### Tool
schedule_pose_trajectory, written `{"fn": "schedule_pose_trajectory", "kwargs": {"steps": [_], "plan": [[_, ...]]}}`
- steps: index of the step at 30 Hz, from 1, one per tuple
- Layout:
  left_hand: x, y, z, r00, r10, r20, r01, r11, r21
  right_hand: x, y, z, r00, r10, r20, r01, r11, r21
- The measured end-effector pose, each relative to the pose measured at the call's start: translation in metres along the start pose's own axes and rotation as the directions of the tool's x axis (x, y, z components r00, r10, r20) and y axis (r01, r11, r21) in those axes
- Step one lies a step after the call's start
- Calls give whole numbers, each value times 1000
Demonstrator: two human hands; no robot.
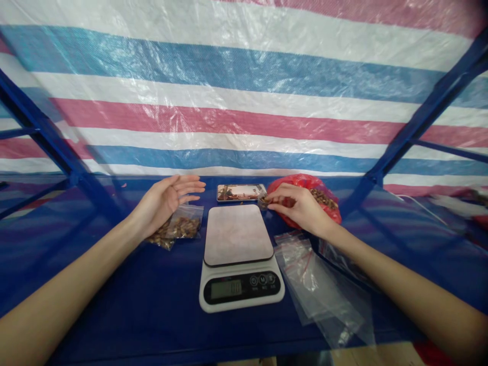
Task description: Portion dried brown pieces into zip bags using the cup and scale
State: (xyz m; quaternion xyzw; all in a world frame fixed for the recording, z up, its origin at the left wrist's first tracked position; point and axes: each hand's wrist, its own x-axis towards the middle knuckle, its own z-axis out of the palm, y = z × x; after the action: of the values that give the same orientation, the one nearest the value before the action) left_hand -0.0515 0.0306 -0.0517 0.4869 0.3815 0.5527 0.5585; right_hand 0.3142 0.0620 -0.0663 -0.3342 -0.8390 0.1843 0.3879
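My left hand (168,201) is open, fingers stretched out to the right, above a zip bag (179,226) filled with brown dried pieces. My right hand (297,203) has its thumb and fingers closed on a small clear cup (263,201) that seems to hold some brown bits. Behind that hand sits a red plastic bag (301,180), open, with more brown pieces (324,197) inside. Between the hands stands a white kitchen scale (242,274) with a bare platform. Its display appears to read zero, though the digits are faint.
A phone (241,192) showing a picture lies behind the scale. Several clear zip bags (320,290) overlap to the scale's right, reaching toward the front edge of the blue table (152,315). Blue metal struts (423,112) rise at both sides before a striped plastic sheet (229,117).
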Motion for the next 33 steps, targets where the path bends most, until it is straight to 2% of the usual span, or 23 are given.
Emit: {"fn": "schedule_pose_trajectory", "kwargs": {"steps": [5,13,17,20,23,29,33], "plan": [[-3,1,2,998,40,-44,-39,999,12,0,0,-2,996,-87,14,88,990,-107],[-4,-1,0,987,148,-64,-138,982,132,-1,6,-4,995,-81,54,88,986,-140],[-4,0,0,981,169,-96,-146,967,211,2,-1,-14,988,-44,148,65,989,-134],[-4,0,2,971,206,-121,-164,943,288,5,-8,-23,974,-62,220,89,989,-114],[-4,-1,2,964,237,-120,-184,921,343,5,-13,-26,982,-53,180,69,994,-82],[0,-4,-2,946,306,-112,-223,858,462,9,-15,-19,985,1,174,5,1000,-31],[-2,-1,2,917,374,-138,-232,782,578,32,-18,-12,973,3,231,6,999,-39]]}}
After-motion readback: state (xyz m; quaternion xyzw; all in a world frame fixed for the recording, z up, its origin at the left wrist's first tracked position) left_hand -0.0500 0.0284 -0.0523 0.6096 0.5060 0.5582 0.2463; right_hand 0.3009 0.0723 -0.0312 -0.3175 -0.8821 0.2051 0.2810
